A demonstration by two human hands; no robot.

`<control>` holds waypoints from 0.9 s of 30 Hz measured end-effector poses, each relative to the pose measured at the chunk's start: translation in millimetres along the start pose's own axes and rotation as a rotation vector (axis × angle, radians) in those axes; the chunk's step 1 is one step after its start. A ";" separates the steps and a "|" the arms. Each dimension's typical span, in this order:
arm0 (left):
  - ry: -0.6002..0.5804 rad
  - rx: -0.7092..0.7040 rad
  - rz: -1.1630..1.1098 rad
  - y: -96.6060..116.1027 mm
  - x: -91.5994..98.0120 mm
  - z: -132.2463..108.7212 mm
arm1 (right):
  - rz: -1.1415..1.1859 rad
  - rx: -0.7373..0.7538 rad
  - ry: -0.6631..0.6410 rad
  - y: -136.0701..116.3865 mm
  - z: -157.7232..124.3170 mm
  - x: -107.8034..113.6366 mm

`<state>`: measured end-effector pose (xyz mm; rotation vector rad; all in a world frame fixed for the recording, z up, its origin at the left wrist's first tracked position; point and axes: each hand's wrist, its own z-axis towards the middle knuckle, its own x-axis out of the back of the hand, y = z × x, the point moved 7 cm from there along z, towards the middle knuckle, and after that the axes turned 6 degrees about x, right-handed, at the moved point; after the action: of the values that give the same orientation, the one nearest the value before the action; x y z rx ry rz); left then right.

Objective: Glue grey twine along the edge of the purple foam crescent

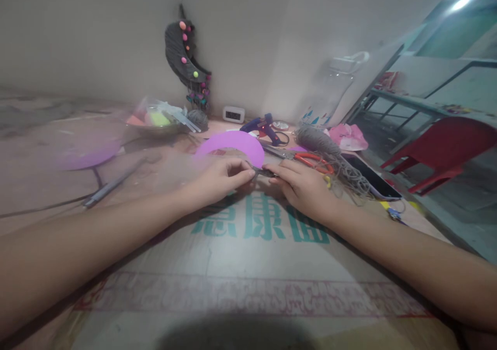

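Observation:
My left hand (233,176) is closed in a pinch, thumb against fingers, on one end of a small dark piece (264,172). The fingers of my right hand (301,184) are closed on the other end of it. The piece is thin and blurred, so its kind cannot be made out. Just behind my left hand lies a purple crescent shape (236,144). Both hands are above a pale board (248,259) with green characters and a red patterned border.
Behind the hands are a glue gun (264,127), orange-handled pliers (314,161), grey yarn (318,139), a white clock (233,114) and a clear bottle (328,93). A phone (373,176) lies right, a bowl (155,127) and a grey pen (112,184) left. A decorated crescent (178,52) hangs on the wall.

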<state>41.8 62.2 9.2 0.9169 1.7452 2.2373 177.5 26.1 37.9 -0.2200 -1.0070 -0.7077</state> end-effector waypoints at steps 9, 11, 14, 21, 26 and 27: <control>0.014 -0.006 0.009 0.9 0.7 0.9 | 0.044 -0.005 -0.015 1.7 -0.8 -1.5; 0.007 0.001 0.013 0.3 -0.2 1.2 | 0.050 -0.008 -0.011 2.3 -1.3 -1.6; -0.006 0.017 0.002 -0.7 -1.3 1.0 | 0.063 -0.013 0.014 2.2 -1.3 0.8; -0.012 0.026 -0.045 -0.9 -0.2 -0.2 | 0.084 -0.037 0.029 2.2 -1.2 4.5; 0.027 0.056 -0.059 -3.7 3.0 0.7 | 0.105 -0.038 0.014 4.6 -3.3 0.8; 0.032 0.062 -0.066 -4.6 3.0 1.3 | 0.111 -0.028 0.015 4.4 -4.2 0.1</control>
<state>39.0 66.1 6.2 0.8268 1.8402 2.1803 183.2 27.4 36.4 -0.2926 -0.9633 -0.6223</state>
